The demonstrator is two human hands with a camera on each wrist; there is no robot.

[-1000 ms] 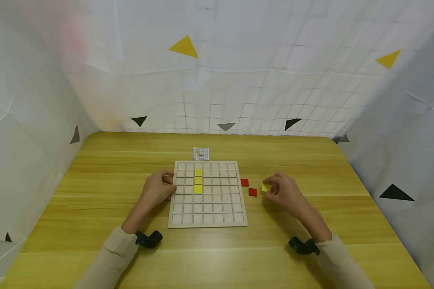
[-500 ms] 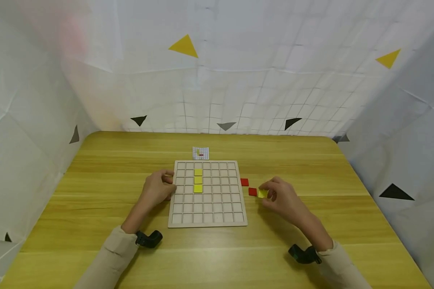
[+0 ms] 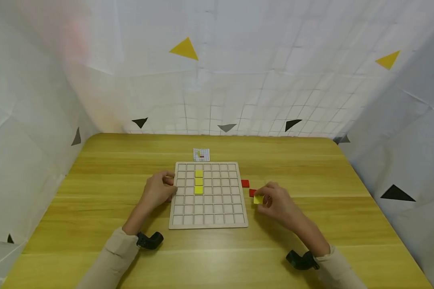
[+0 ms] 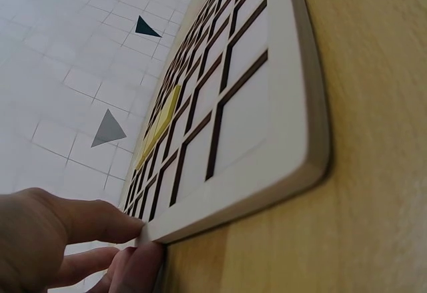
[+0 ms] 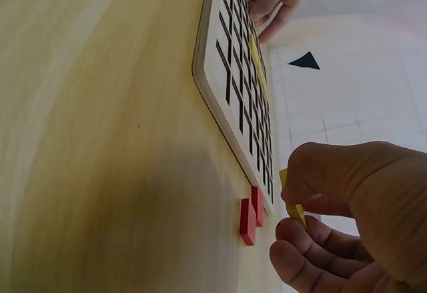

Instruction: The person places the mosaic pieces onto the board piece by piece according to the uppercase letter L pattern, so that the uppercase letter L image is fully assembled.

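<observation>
My left hand (image 3: 157, 189) holds the left edge of a pale wooden grid board (image 3: 208, 226); in the left wrist view its fingertips meet the board's rim (image 4: 213, 214). Several yellow tiles (image 3: 199, 182) lie in one column of the board, in its upper left part. Right of the board, my right hand (image 3: 280, 204) pinches another yellow tile (image 3: 258, 200) between thumb and finger, and the right wrist view shows this yellow tile (image 5: 293, 206) raised off the table. Two red tiles lie near the board's right edge, one red tile (image 3: 245, 183) farther back, the other red tile (image 3: 252, 192) partly hidden by the held tile.
A small printed card (image 3: 201, 154) with a grid pattern in yellow and red lies behind the board. The wooden table (image 3: 217, 257) is bordered by white sheeting (image 3: 246, 92) with coloured triangles at the back and sides.
My right hand has moved left and nearer the front with the yellow tile, from beyond the red tiles to just in front of the nearer one. The left hand has stayed at the board.
</observation>
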